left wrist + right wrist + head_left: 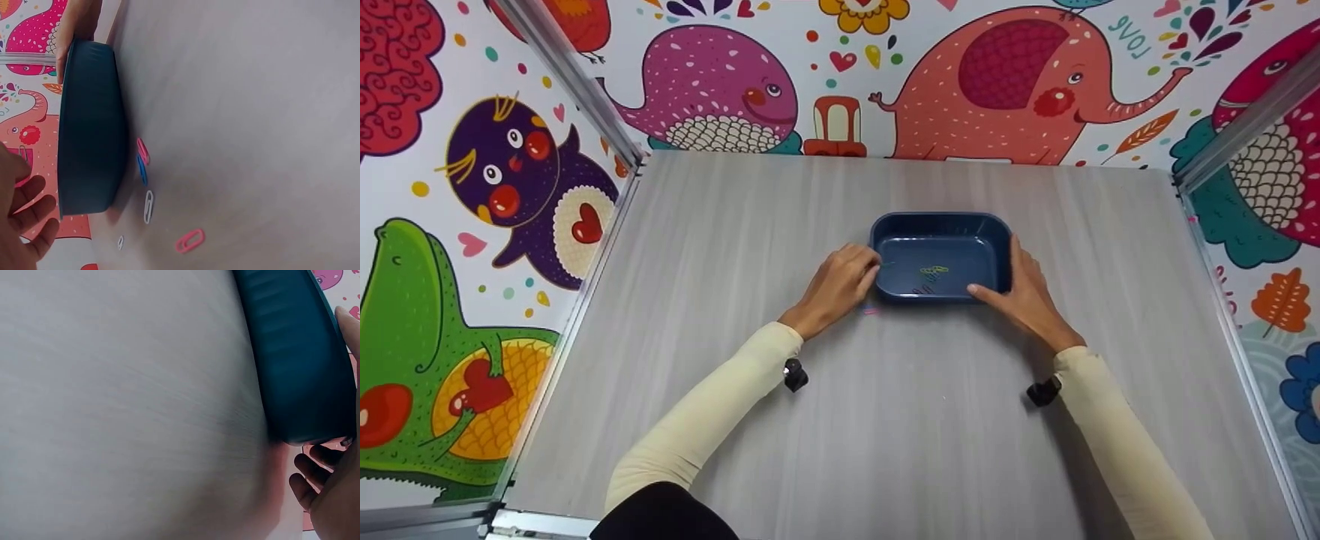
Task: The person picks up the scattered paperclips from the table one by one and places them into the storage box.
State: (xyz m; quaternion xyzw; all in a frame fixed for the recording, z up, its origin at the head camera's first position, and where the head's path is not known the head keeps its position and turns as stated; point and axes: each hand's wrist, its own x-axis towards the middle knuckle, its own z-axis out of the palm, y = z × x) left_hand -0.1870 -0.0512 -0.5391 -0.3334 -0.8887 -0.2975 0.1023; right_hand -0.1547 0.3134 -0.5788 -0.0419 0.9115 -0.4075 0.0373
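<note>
Head view: a dark blue rectangular plastic tray on the grey wood-grain table is flanked by both hands, the left hand curled at its left wall, the right hand laid flat along its right wall; coloured paper clips lie just beside it.

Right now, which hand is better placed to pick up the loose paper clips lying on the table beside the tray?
Left. The left hand is at the blue tray's left wall, where the paper clips lie on the table. The right hand rests against the tray's far side.
</note>
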